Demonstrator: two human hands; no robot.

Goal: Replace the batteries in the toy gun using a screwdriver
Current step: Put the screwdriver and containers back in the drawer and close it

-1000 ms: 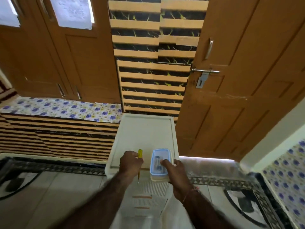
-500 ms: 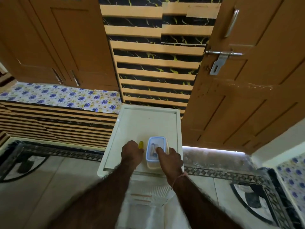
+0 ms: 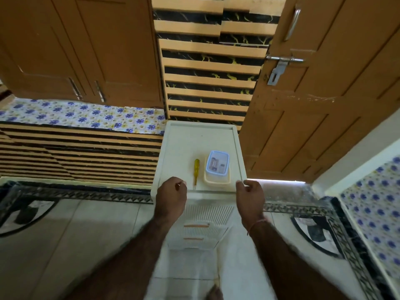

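Note:
A yellow-handled screwdriver [image 3: 196, 171] lies on the white top of a plastic drawer unit [image 3: 179, 148], tip toward me. Just right of it stands a small clear box with a blue lid [image 3: 217, 166], with small grey items inside that I cannot make out. My left hand [image 3: 172, 197] hovers at the unit's near edge, left of the screwdriver, fingers loosely curled and holding nothing. Near the front right corner is my right hand [image 3: 251, 197], also loosely curled and empty. No toy gun is in view.
The drawer unit's fronts [image 3: 202, 226] face me below the top. A brown door with a latch [image 3: 281, 66] stands to the right, brown cabinet doors [image 3: 86, 50] at the back left. A floral-covered ledge [image 3: 86, 115] runs left; tiled floor [image 3: 75, 245] lies below.
My left hand has set down and let go of the screwdriver; my right hand has released the box. Both hands have drawn back to the near edge. The camera has tilted down.

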